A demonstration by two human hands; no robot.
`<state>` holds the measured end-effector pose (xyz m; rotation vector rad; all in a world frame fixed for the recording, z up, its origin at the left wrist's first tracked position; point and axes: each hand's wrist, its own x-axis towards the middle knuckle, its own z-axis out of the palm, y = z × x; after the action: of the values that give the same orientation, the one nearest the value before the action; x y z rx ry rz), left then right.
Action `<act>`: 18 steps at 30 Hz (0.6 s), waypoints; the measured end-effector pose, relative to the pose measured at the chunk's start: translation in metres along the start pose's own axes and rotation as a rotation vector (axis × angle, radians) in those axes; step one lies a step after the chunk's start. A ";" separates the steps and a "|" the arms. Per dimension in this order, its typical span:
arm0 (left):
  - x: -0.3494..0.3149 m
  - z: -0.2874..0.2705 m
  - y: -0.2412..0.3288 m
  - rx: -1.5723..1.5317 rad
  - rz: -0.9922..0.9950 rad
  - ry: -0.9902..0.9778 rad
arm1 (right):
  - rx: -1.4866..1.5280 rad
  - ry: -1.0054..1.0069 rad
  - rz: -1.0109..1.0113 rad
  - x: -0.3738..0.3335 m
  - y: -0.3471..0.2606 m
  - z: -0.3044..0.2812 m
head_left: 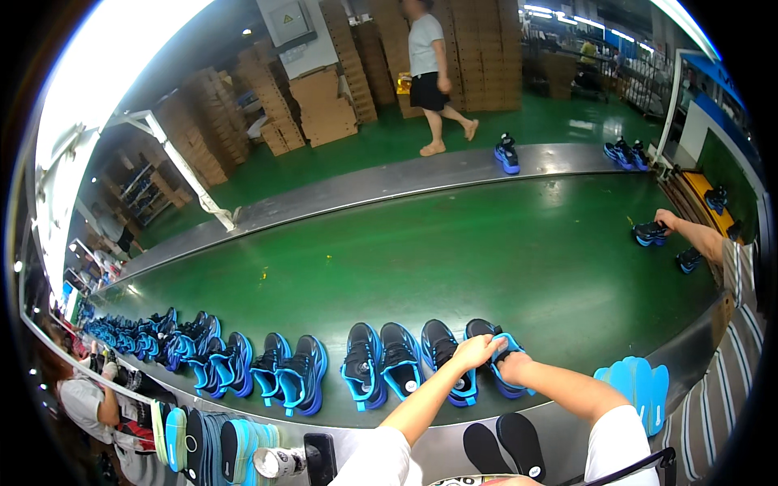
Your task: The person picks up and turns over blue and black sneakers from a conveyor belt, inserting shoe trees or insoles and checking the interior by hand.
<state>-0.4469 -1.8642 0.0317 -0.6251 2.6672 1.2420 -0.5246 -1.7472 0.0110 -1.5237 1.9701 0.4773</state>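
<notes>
A black and blue sneaker (509, 390) stands on the green belt, at the right end of the near row. My left hand (476, 351) is closed on the upper edge of its opening, beside a light blue part. My right hand (514, 368) reaches into that opening, its fingers hidden inside the shoe. Just left of it stands another sneaker (438, 340), partly behind my left forearm. Two more sneakers, a middle one (399, 353) and a left one (362, 362), continue the row with their openings toward me.
Black insoles (519, 441), light blue insoles (636, 393), a phone (320, 458) and a roll (277, 462) lie along the near ledge. More sneakers (304, 373) line the belt leftward. At right, a co-worker's hand (666, 219) holds a sneaker (649, 235). A person (426, 57) walks beyond the belt.
</notes>
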 end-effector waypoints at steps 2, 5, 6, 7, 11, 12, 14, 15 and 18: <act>0.000 0.000 0.007 -0.004 -0.010 -0.007 | -0.145 0.004 -0.030 0.006 0.010 0.018; 0.001 0.001 0.006 0.002 -0.019 -0.009 | -0.170 -0.026 0.036 0.021 0.013 0.034; 0.001 0.002 0.005 0.001 -0.007 -0.004 | -0.146 -0.025 0.059 0.024 0.013 0.036; 0.003 0.005 0.003 -0.004 0.007 -0.004 | -0.119 -0.031 0.086 0.024 0.013 0.038; 0.000 0.002 -0.002 0.014 -0.034 -0.010 | -0.365 -0.177 -0.140 0.005 -0.002 0.007; 0.003 0.003 -0.003 -0.021 -0.009 -0.007 | -0.385 -0.133 -0.166 0.009 0.003 0.011; 0.009 0.008 -0.004 -0.085 0.037 -0.011 | -0.414 -0.046 -0.219 0.025 0.015 0.025; 0.011 0.008 -0.003 -0.079 0.023 -0.020 | -0.349 -0.037 -0.220 0.030 0.020 0.030; 0.013 -0.001 0.001 -0.092 -0.083 -0.048 | -0.234 -0.113 -0.192 0.026 0.020 0.018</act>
<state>-0.4595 -1.8687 0.0298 -0.7015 2.5296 1.3461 -0.5433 -1.7500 -0.0205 -1.7681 1.7092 0.7141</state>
